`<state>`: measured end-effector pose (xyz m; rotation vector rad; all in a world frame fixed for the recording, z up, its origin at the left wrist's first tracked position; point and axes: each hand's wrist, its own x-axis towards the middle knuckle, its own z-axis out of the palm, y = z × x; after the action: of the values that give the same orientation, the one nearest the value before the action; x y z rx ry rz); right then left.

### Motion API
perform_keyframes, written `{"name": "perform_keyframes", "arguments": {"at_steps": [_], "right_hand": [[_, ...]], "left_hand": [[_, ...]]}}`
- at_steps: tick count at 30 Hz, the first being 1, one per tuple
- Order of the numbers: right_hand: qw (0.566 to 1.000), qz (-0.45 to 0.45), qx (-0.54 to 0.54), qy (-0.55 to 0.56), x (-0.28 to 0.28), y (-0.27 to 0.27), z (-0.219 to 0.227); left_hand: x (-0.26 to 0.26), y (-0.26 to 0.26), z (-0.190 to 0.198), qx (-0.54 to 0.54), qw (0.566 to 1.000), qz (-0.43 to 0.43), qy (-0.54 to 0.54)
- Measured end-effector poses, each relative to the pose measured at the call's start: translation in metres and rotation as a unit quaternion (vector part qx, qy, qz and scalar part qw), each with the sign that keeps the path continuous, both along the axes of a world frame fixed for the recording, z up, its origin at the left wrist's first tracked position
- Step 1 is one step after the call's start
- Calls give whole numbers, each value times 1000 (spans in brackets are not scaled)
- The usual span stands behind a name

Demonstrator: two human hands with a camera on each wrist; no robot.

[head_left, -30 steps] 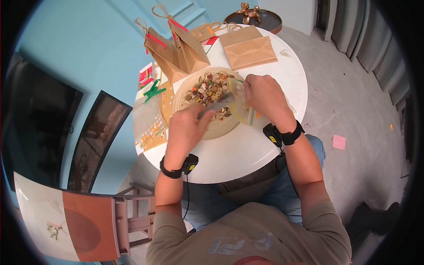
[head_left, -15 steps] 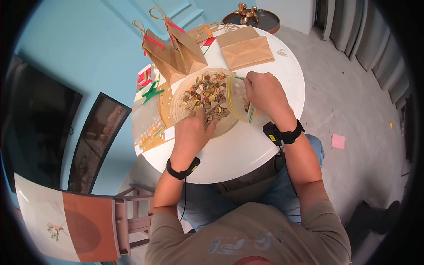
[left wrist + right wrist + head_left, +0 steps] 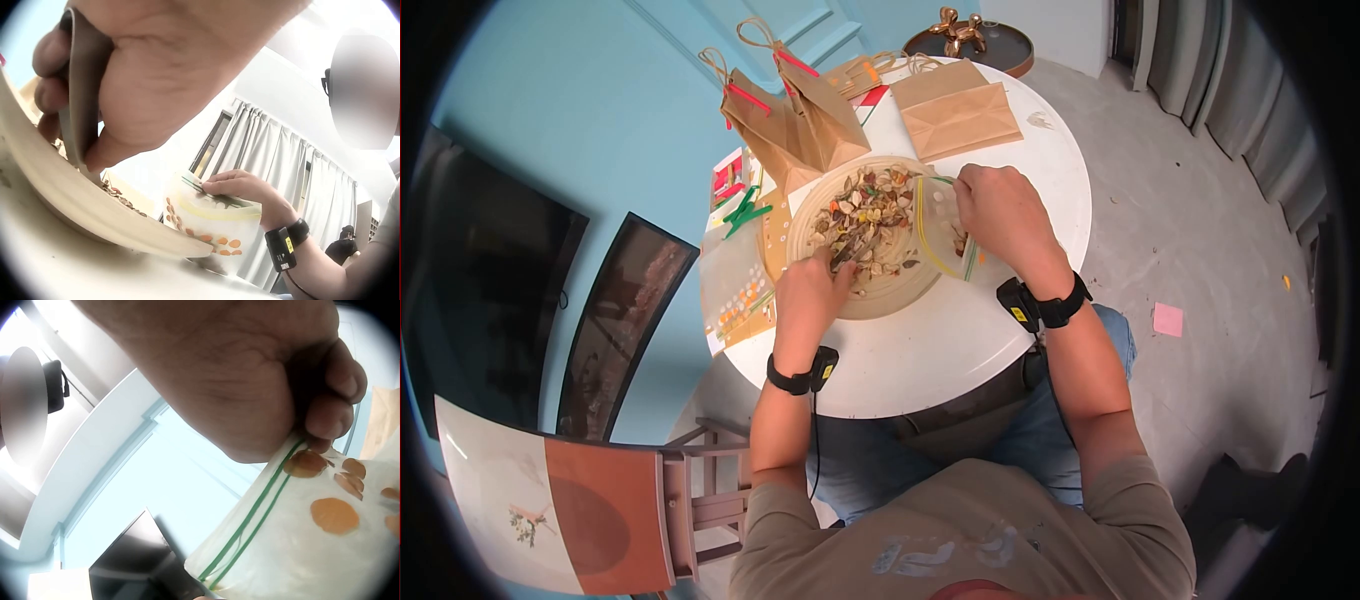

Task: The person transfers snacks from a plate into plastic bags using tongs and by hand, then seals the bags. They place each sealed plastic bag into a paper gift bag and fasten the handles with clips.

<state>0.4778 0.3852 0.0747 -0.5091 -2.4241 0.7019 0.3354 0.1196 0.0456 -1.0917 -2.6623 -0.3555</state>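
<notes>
A round pale bowl on the table holds a mix of dried petals and flower pieces. The left hand is over its near left side, gripping a grey scoop-like tool whose tip is down among the pieces. The right hand pinches the top edge of a clear zip bag at the bowl's right side. Its mouth, with yellow and green strips, faces the bowl. Orange dots mark the bag, and a few pieces lie inside.
Two upright brown paper bags with red strips stand behind the bowl; a flat paper bag lies at the back right. Green scissors-like items and dotted clear bags are at the left. A chair stands at the lower left.
The left hand has moved left, away from the zip bag, with the tool lowered into the dried pieces. The right hand has stayed nearly still, pinching the bag.
</notes>
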Motion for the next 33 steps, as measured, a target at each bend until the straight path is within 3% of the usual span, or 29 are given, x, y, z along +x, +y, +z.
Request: {"name": "perform_keyframes", "arguments": {"at_steps": [12, 19, 24, 28, 30, 33], "right_hand": [[1000, 3, -2, -3, -1, -2, 1], [1000, 11, -7, -10, -3, -4, 0], [1000, 4, -5, -6, 0, -4, 2], [1000, 1, -9, -13, -2, -1, 2], [1000, 3, -8, -17, 0, 0, 4], [1000, 9, -8, -17, 3, 0, 6]], "left_hand": [[7, -14, 5, 2, 1000, -4, 22], [28, -5, 46, 29, 1000, 6, 6], [48, 28, 55, 86, 989, -119, 17], [62, 36, 66, 91, 987, -127, -27], [50, 21, 69, 83, 995, -31, -55], [-7, -14, 49, 84, 996, -4, -22]]}}
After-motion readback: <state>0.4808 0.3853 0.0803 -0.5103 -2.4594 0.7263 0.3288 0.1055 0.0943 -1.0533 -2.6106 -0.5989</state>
